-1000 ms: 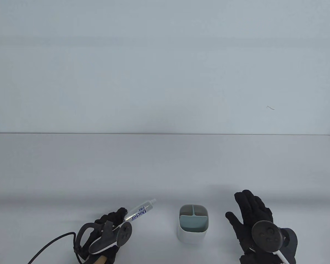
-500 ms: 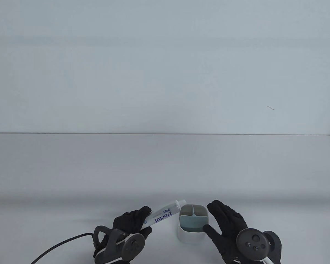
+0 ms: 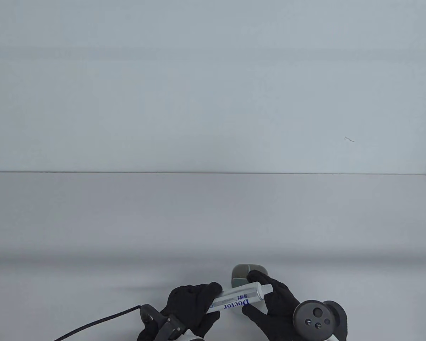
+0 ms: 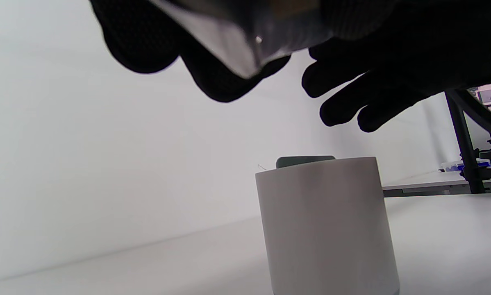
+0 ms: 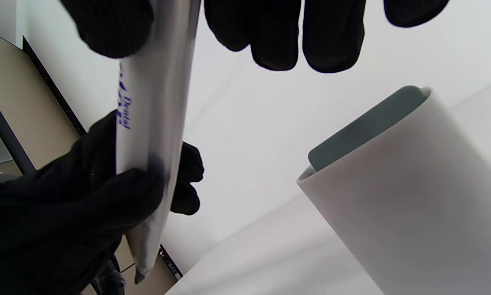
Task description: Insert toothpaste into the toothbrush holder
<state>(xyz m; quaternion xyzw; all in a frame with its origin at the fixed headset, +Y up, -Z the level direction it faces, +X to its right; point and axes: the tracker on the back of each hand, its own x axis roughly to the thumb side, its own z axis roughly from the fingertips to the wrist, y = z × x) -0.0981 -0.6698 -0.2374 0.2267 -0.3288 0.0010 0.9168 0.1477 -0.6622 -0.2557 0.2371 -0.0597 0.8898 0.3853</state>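
The toothpaste (image 3: 236, 300) is carried nearly level above the worktop (image 3: 92, 220), its cap end pointing toward the toothbrush holder (image 3: 238, 273), which stands upright just behind and below it. Held this way the tube is not yet lined up with any compartment; it probably needs tipping upright before it can drop in, and a second hand at the cap end would help steer that turn.

The left hand (image 3: 193, 305) is curled around the crimped tail end of the tube, fingers wrapped over it. The right hand (image 3: 275, 302) is at the cap end: in the right wrist view its thumb (image 5: 110, 26) lies against the tube (image 5: 155, 102) while the other fingers (image 5: 290, 37) hang loosely spread above the holder (image 5: 413, 196). Whether that hand truly grips the tube or only touches it is hard to tell. The holder itself is untouched, as the left wrist view (image 4: 327, 221) suggests.
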